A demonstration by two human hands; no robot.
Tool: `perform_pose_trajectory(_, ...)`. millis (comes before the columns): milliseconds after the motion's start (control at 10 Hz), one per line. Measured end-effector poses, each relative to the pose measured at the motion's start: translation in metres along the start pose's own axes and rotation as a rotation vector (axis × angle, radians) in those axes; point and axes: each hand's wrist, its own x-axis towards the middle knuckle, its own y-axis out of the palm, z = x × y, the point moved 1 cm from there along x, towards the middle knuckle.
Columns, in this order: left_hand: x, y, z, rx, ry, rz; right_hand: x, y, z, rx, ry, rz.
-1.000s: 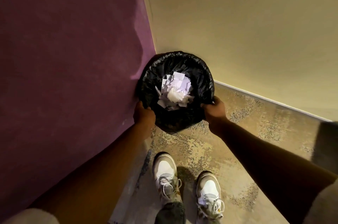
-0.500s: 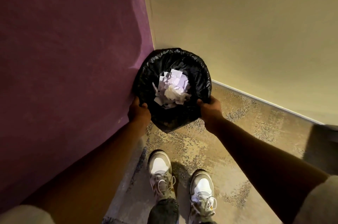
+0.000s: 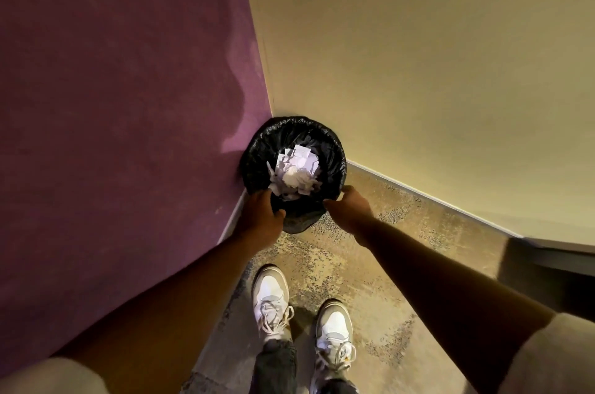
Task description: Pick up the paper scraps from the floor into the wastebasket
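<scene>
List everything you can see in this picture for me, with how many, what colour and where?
wastebasket: one, lined with a black bag, on the floor in the corner where the two walls meet.
paper scraps: a heap, white, inside the wastebasket; too many to count.
walls: two, purple on the left, cream on the right.
floor: tan, speckled with dark patches; no scraps show on it.
shoes: two, white and grey, at the bottom centre.
left hand: grips the near left rim of the wastebasket.
right hand: at the near right rim, fingers curled at it.
</scene>
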Motion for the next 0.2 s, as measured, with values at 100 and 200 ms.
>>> perform_pose_trajectory(100, -0.033, -0.009, -0.023, 0.101, 0.076, 0.012, -0.029, -0.008, 0.005, -0.287, -0.188, 0.023)
perform_pose_trajectory(200, -0.063, -0.016, -0.039, 0.190, 0.105, -0.004, -0.053, -0.011, 0.002, -0.488, -0.229, 0.047)
